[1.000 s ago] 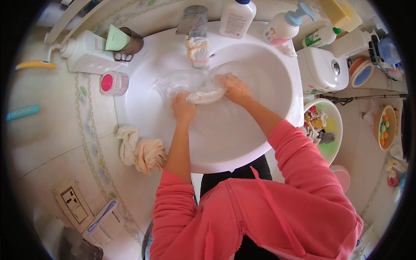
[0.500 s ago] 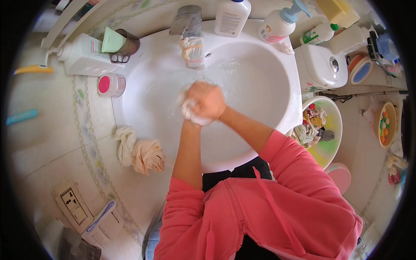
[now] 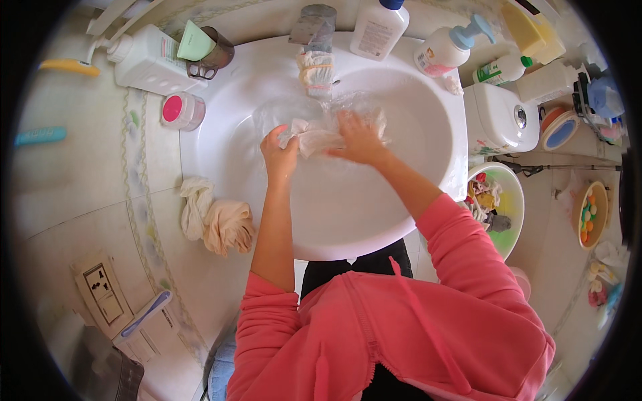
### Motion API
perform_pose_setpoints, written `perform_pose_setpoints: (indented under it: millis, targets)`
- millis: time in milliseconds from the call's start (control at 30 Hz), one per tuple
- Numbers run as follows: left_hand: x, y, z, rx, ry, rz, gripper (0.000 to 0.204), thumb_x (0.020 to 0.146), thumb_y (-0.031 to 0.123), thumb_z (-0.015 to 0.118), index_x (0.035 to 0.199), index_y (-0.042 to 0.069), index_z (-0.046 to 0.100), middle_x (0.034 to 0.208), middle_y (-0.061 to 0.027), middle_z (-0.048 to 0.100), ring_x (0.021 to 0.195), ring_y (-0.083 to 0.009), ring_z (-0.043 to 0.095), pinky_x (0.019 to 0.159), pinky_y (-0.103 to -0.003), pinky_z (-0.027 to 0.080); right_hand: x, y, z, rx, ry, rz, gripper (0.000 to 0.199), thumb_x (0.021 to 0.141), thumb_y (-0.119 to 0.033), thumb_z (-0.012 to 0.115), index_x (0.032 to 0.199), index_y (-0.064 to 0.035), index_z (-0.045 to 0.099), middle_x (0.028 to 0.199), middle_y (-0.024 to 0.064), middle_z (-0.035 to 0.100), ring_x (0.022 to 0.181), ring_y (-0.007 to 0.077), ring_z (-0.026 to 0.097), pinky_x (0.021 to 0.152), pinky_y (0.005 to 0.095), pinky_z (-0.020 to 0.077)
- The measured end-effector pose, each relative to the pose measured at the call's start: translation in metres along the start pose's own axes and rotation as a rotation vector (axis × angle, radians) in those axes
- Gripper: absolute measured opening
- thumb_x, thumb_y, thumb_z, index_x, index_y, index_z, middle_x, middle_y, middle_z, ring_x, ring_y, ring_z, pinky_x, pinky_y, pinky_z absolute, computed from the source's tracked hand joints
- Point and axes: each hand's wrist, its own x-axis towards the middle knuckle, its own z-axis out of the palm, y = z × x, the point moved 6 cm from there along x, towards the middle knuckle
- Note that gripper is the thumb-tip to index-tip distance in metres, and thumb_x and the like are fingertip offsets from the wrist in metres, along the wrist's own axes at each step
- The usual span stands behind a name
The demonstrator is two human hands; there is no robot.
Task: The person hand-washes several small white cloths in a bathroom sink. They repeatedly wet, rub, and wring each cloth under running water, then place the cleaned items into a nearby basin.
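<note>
A wet, pale white cloth [image 3: 315,138] lies stretched between my two hands, low over the white basin [image 3: 321,220]. My left hand [image 3: 279,155] pinches the cloth's left end between thumb and fingers. Over its right end is my right hand [image 3: 362,142], the fingers apart and partly blurred by motion. Clear splashing water spreads around the cloth, just below the tap [image 3: 314,33]. A light cloth held by a band wraps the tap's spout [image 3: 315,70]. The exact kind of cloth cannot be made out.
Bottles, including a white pump bottle [image 3: 441,52], line the basin's back rim. At the left are a jar with a pink lid [image 3: 182,111], a brown cup [image 3: 212,55] and a bunched cream cloth [image 3: 227,224]. A tub of clothes [image 3: 509,200] stands to the right.
My hands were pressed together around the bunched white cloth. They have moved apart, left and right, and the cloth is spread out between them amid splashing water.
</note>
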Motion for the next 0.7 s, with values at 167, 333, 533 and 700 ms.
perform_pose_setpoints:
  millis: [167,333,533,700]
  targets:
    - [-0.01,0.004,-0.008,-0.165,-0.066,-0.079,0.038,0.082,0.014,0.059,0.12,0.009,0.055,0.125,-0.0135,0.046,0.108,-0.023,0.052,0.089,-0.034,0.045,-0.008,0.001,0.007,0.083,-0.563,-0.012,0.05,0.079,-0.018,0.063,0.128,-0.021,0.053,0.123,0.0091,0.059,0.115,0.0277,0.055,0.101,0.0454,0.0381]
    - [-0.017,0.064,-0.019,-0.332,0.187,0.293,0.033,0.085,0.004,0.054,0.118,0.008,0.056,0.116,-0.0095,0.055,0.103,-0.02,0.054,0.083,-0.033,0.046,-0.013,-0.026,0.001,0.098,-0.574,-0.199,0.031,0.073,-0.004,0.063,0.103,-0.0153,0.062,0.102,0.0087,0.063,0.1,0.0289,0.059,0.083,0.0395,0.0483]
    - [-0.046,0.209,-0.039,-0.062,0.375,0.986,0.032,0.086,0.003,0.054,0.117,0.008,0.059,0.123,-0.0098,0.056,0.111,-0.0277,0.05,0.093,-0.039,0.04,-0.025,0.004,0.014,-0.183,-0.314,0.027,0.029,0.081,-0.01,0.059,0.108,-0.0193,0.059,0.108,0.0041,0.062,0.109,0.0249,0.055,0.094,0.0423,0.0392]
    - [-0.04,0.219,-0.031,0.222,0.354,1.106,0.033,0.085,0.006,0.054,0.117,0.011,0.062,0.124,-0.0046,0.058,0.11,-0.027,0.052,0.095,-0.037,0.04,-0.022,0.029,-0.012,-0.18,-0.32,0.221,0.031,0.083,-0.015,0.059,0.113,-0.016,0.055,0.108,0.0059,0.062,0.113,0.0252,0.052,0.092,0.0404,0.0385]
